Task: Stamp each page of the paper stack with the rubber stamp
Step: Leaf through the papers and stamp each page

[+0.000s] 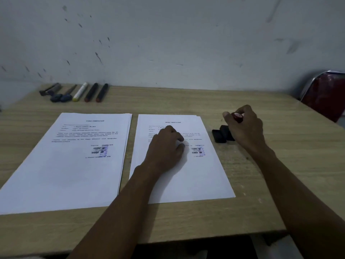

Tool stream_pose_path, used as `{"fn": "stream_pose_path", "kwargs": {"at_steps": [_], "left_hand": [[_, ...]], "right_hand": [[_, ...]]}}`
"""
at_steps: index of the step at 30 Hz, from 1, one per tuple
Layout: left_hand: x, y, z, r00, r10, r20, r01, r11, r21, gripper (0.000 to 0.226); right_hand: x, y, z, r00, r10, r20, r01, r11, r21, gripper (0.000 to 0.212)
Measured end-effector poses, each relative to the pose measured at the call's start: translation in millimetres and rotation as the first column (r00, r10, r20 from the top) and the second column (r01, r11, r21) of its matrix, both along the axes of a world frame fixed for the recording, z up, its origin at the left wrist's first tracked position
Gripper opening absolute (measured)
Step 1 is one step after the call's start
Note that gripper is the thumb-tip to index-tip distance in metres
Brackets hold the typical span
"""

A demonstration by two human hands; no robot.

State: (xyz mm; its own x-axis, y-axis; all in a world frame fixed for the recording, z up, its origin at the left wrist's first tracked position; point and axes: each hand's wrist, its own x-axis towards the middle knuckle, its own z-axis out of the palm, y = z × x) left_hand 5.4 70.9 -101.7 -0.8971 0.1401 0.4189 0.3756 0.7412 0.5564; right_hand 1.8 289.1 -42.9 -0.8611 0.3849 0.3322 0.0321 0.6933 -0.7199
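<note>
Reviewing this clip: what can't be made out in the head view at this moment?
- Stamp: only its red top shows; the right hand covers the body and face.
- Ink pad: partly behind the right hand, so whether the stamp touches it is unclear.
- Right stack: the left hand hides middle text; print too blurred to read.
- Left stack: near corner cut by the frame's left edge.
- Pens: too dim and small to identify.

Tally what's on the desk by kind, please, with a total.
Paper stacks: 2, left stack and right stack
Rubber stamp: 1
Ink pad, open case: 1
Pens and markers along the wall: about 6; the leftmost ones blur together
Total: about 10
</note>
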Motion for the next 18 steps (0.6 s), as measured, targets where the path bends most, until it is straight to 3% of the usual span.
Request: {"fn": "stream_pose_path", "kwargs": {"at_steps": [7,18], "left_hand": [[0,-2,2,1.000,-0.022,-0.013,0.022,1.000,-0.013,0.015],[2,-4,9,0.997,-0.059,0.042,0.062,0.997,-0.050,0.021]], "right_hand": [[-13,-12,-5,0.997,0.032,0.075,-0.034,0.999,0.019,0.039],[-14,-20,-3,0.993,-0.085,0.076,0.068,0.978,0.198,0.043]]}}
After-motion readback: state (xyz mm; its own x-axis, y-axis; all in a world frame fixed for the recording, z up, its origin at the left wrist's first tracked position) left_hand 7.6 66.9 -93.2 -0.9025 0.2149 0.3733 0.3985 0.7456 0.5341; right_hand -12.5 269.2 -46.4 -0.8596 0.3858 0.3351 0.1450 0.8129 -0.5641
